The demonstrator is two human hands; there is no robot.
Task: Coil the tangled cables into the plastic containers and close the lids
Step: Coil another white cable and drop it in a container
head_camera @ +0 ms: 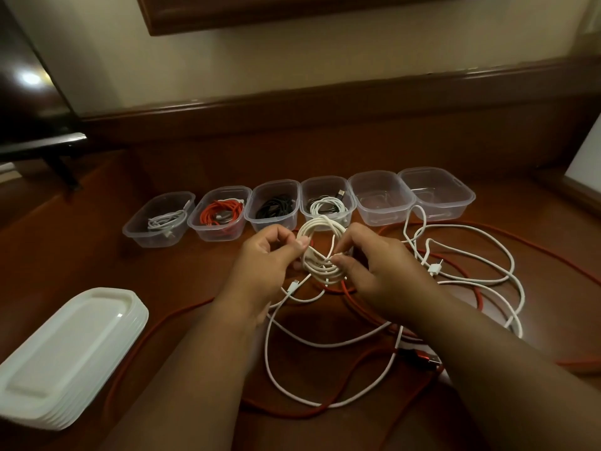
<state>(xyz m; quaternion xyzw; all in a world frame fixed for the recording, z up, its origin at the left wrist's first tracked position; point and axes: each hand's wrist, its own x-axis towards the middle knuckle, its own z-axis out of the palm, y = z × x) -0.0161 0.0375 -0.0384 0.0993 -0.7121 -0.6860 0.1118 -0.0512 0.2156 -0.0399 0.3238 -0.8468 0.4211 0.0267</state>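
We see both hands raised over the middle of the brown table (169,275), working one white coil (320,252) between them. The left hand (271,255) pinches the coil's left side between thumb and curled fingers; the right hand (374,265) pinches its lower right side, fingers curled round the strands. A plug end (293,285) dangles just below the coil.

Along the far edge runs a row of six clear containers, all open. From the left, the first container (159,219) holds a pale cable, the second (221,213) a red one, the third (273,205) a black one, the fourth (327,200) a white coil with what may be a darker cable under it, though blur hides the detail. The fifth (380,198) and sixth (435,193) hold no cable.

Loose white cable (487,284) and red cable (478,297) sprawl tangled over the right half and near edge. A stack of white lids (71,353) sits at the near left corner.
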